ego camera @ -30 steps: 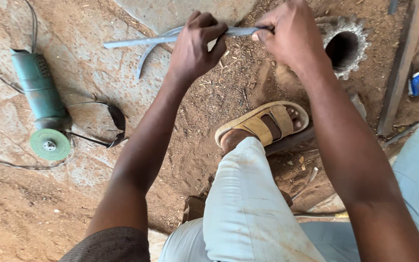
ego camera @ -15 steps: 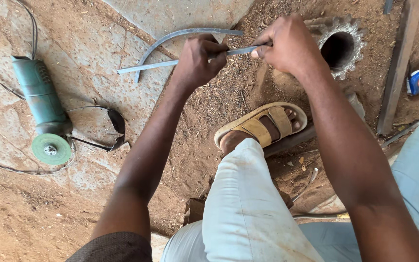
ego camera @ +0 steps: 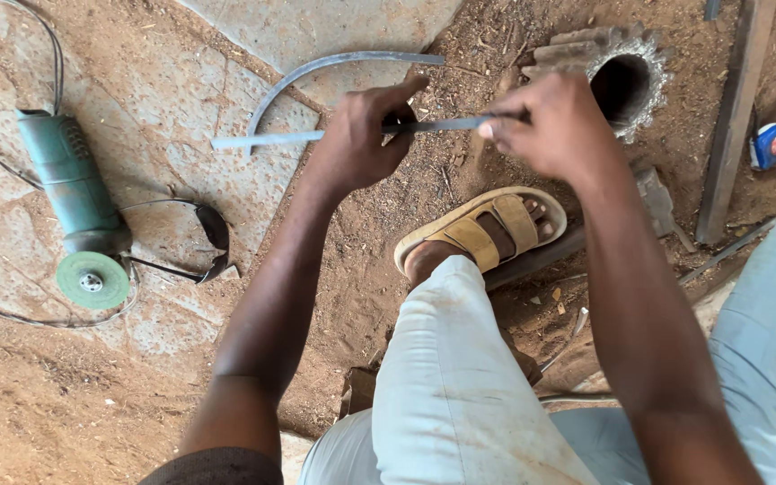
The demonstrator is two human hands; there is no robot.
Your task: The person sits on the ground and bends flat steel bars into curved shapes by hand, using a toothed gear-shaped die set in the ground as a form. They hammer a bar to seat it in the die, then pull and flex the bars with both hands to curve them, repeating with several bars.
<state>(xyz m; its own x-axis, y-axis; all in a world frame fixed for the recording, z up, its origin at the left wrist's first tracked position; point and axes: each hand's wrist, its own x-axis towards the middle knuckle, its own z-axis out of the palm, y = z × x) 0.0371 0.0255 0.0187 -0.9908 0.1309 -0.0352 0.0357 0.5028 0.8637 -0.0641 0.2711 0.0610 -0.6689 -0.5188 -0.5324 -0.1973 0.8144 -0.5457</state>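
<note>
thin flat grey metal strip [ego camera: 271, 138]

A straight metal strip [ego camera: 352, 133] runs across the middle, held between the left hand [ego camera: 363, 135] and the right hand [ego camera: 545, 121]. At eleven o'clock from it a curved metal strip [ego camera: 316, 72] lies on the ground. At nine o'clock lies an angle grinder [ego camera: 78, 211], goggles [ego camera: 208, 238] just beside it at three o'clock. A sandalled foot [ego camera: 482, 229] rests at five o'clock of the strip; a holed block [ego camera: 626, 81] lies at two o'clock.
</note>
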